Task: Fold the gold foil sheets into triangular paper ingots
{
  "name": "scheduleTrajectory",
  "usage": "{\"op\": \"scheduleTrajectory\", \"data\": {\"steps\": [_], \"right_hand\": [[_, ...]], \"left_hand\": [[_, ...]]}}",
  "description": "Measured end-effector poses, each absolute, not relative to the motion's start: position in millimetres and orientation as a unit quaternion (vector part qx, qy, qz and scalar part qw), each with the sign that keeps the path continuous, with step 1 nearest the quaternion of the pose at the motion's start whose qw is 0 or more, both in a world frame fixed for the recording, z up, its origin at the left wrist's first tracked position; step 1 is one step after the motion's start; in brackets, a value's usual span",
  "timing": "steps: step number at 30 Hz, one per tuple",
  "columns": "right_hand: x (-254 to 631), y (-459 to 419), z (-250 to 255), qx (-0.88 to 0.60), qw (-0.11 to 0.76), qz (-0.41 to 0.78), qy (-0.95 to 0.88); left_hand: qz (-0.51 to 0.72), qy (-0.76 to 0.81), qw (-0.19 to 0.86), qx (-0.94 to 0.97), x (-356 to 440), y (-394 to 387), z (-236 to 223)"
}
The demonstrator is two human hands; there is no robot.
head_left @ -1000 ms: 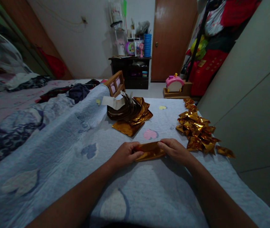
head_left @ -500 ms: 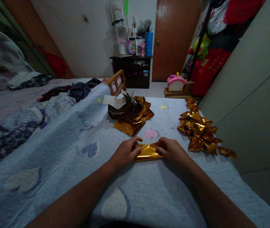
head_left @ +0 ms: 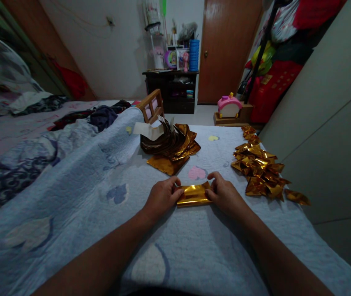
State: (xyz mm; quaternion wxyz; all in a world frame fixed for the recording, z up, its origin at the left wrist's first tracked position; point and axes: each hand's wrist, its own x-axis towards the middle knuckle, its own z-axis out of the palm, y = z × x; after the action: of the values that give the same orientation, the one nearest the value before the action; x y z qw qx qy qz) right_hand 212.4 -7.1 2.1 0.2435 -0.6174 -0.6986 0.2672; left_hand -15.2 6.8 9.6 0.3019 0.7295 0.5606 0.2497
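Note:
A folded strip of gold foil paper lies on the bed just ahead of me. At its left end, my left hand grips it, the thumb resting on top and the fingers curled behind. My right hand holds the opposite end with its thumb on the foil and its index finger raised. Beyond my left hand is a fanned stack of gold foil sheets, some with pale backs curling up. A pile of folded gold foil pieces sits to the right, with a single piece at its near end.
The bed carries a light blue quilt with heart shapes, bunched up along the left. A wooden headboard piece stands behind the stack. At the far right is a pink toy. A pale cabinet borders the bed's right side.
My right index finger has lifted off the foil's far edge. Its upper flap now stands up a little more, and both thumbs still press the ends.

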Motion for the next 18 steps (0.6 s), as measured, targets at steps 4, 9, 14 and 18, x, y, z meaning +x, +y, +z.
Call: {"op": "scheduleTrajectory", "data": {"steps": [4, 9, 14, 18], "right_hand": [[211.4, -6.7, 2.8, -0.629, 0.23, 0.262, -0.695], [211.3, -5.7, 2.2, -0.621, 0.212, 0.24, -0.716], [209.4, -6.2, 5.9, -0.635, 0.199, 0.235, -0.709], [208.1, -6.4, 8.9, -0.636, 0.191, 0.23, -0.711]], "left_hand": [[0.24, 0.565, 0.273, 0.741, -13.2, 7.0, 7.8], [0.219, 0.571, 0.247, 0.752, -12.3, 7.7, 5.6], [0.201, 0.575, 0.226, 0.76, -12.3, 8.5, 4.4], [0.193, 0.58, 0.221, 0.76, -11.8, 9.9, 4.0]]}}
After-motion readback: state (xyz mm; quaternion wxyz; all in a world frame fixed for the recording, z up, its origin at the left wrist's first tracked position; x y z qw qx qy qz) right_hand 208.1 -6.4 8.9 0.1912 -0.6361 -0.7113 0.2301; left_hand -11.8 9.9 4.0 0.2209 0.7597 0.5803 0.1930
